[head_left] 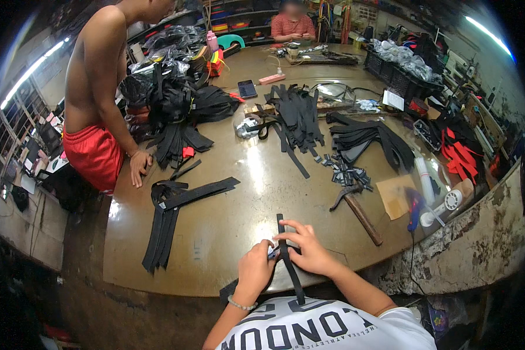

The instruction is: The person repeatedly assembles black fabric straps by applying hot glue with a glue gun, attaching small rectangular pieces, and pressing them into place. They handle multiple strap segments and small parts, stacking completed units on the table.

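At the near edge of the table a narrow black strap (292,274) stands lengthwise between my hands, its lower end against my white shirt. My left hand (255,268), with a beaded bracelet at the wrist, is closed beside the strap. A small blue-and-white thing (272,251) shows at its fingertips, too small to make out. My right hand (309,249) has its thumb and fingers closed on the strap from the right. Another dark strap piece (227,291) pokes out left of my left wrist.
A hammer (361,217) lies to the right, near a heap of small dark pieces (349,174). Bundles of black straps (373,140) lie farther back; more straps (164,233) lie left. A fan (451,200) stands right. A person (96,87) leans on the table; another (293,26) sits far off.
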